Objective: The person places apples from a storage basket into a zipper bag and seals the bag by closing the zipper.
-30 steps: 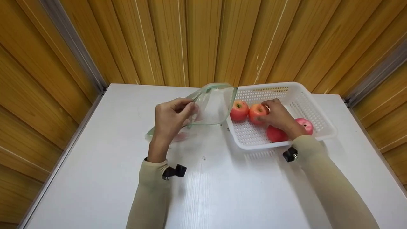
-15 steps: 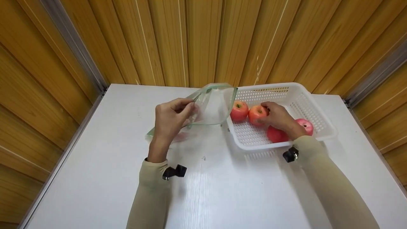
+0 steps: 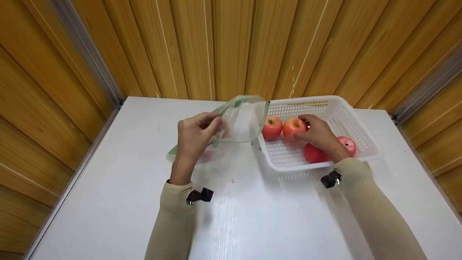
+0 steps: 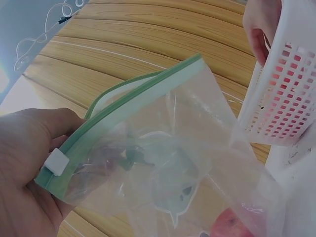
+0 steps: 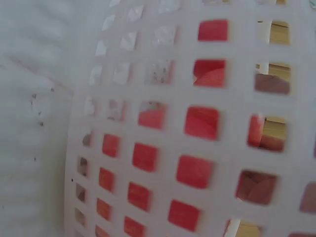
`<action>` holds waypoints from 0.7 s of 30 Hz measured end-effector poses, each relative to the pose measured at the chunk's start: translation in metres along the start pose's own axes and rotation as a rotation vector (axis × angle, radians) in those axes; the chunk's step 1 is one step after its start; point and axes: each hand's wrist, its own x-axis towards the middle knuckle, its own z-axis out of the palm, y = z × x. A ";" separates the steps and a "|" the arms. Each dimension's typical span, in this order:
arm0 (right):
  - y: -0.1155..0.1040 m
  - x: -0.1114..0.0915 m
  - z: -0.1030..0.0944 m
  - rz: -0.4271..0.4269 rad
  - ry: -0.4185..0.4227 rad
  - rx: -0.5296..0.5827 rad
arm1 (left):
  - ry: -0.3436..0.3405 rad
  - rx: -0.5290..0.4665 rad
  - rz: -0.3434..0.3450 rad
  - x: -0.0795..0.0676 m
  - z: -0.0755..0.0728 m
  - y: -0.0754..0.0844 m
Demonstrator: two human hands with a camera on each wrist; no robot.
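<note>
My left hand [image 3: 195,135] pinches the green-edged rim of a clear zip bag [image 3: 240,126], whose mouth gapes toward the basket. A white slider [image 4: 57,162] sits on the bag's green zip, beside the thumb. Low in the bag shows a red apple [image 4: 232,224]. Inside the white plastic basket [image 3: 288,167], my right hand [image 3: 319,134] grips a red-orange apple [image 3: 293,127], thumb on the near side and fingers behind. Another apple [image 3: 271,128] lies just left of it. The right wrist view mostly shows the basket's perforated wall [image 5: 168,133], with red fruit behind the holes.
Under my right wrist lie a red apple [image 3: 314,154] and a pinker one [image 3: 347,145] near the basket's front right. The white table [image 3: 252,216] ends at wood-slatted walls [image 3: 231,47] at the back and sides. The bag's rim overlaps the basket's left edge.
The apple in my right hand has shifted very slightly away from the apple at its left. My left hand keeps its hold on the bag. The head view has tilted a little.
</note>
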 end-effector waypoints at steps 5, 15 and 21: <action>-0.008 -0.006 0.001 -0.006 0.056 0.067 | 0.028 0.003 -0.009 0.000 0.000 0.000; -0.030 -0.019 0.009 -0.075 0.156 0.137 | 0.041 0.002 -0.007 0.000 -0.001 -0.001; -0.042 -0.028 0.019 -0.143 0.205 0.200 | 0.054 0.001 -0.010 0.000 0.000 -0.001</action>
